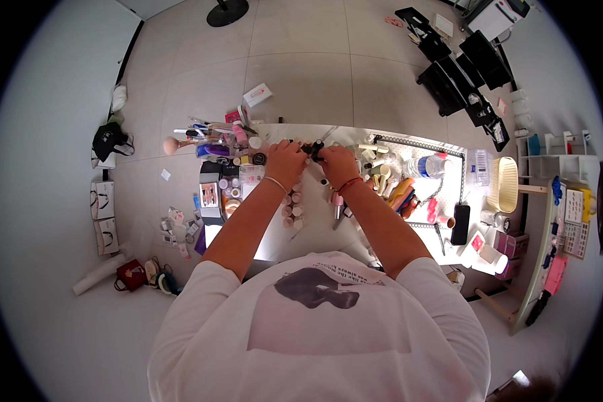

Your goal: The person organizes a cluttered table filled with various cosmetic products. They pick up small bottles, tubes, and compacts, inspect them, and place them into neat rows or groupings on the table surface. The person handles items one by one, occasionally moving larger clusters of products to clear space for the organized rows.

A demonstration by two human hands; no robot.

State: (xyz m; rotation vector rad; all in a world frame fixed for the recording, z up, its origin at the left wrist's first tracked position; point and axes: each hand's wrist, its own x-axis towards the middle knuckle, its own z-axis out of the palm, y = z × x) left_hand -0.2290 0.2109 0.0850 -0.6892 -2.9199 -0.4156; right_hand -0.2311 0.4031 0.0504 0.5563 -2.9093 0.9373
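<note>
Both arms reach to the far side of a white table (268, 231). My left hand (287, 163) is closed, fingers bent down among small cosmetics; what they hold is hidden. Beside it, my right hand (338, 165) is closed on a small black cylinder (318, 145), gripped at its fingertips. More small dark pieces lie between the hands, too small to name. Below my left hand stand several small pale pink bottles (293, 211) in rows. A tube with a pink end (338, 206) lies beneath my right forearm.
On the left are makeup brushes (174, 145), jars and a palette (210, 194). To the right, a black-edged tray (454, 175) holds a water bottle (427, 167) and small items; a phone (460, 224) and yellow basket (504, 185) are beside it. Black cases (442, 87) lie open on the floor.
</note>
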